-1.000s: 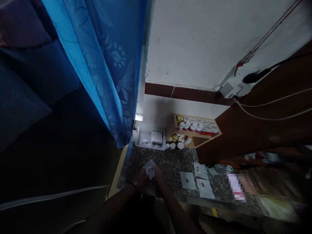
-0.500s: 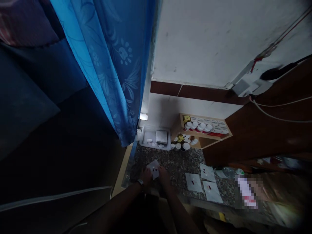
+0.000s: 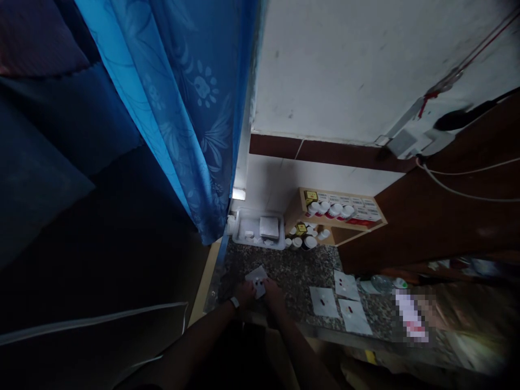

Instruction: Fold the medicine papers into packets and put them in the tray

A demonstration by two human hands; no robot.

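Looking at the lower middle of the frame, both hands are on one paper square (image 3: pixel 260 273) at the near left corner of the speckled tabletop (image 3: pixel 300 271). The left hand (image 3: pixel 244 295) is closed on its lower left edge and the right hand (image 3: pixel 273 290) on its lower right edge, so it's pinched from both sides with the far corner pointing up the frame. My guess on the two-sided grip: there are dark pills (image 3: pixel 257 281) sitting on it, and holding both edges keeps them from rolling off. I count two, maybe three, they're too small to be sure. There's one watch (image 3: pixel 233 301) on the left wrist.

To the right, apart from the hands, three loose squares (image 3: pixel 324 301) lie flat on the tabletop in a close cluster, each with a tiny dark mark or two on it. They're side by side, not stacked, probably so nothing gets mixed up. That makes four squares total.

Further up the frame, against the wall, there's one white tray (image 3: pixel 244 222) with a small pad and some bits in it. Just right of it is one wooden shelf (image 3: pixel 343 236) with two levels of white-capped bottles (image 3: pixel 329 210). I see about four caps on the upper level, and the lower bunch is too crowded to count. One blue curtain (image 3: pixel 182 108) hangs down the upper left.
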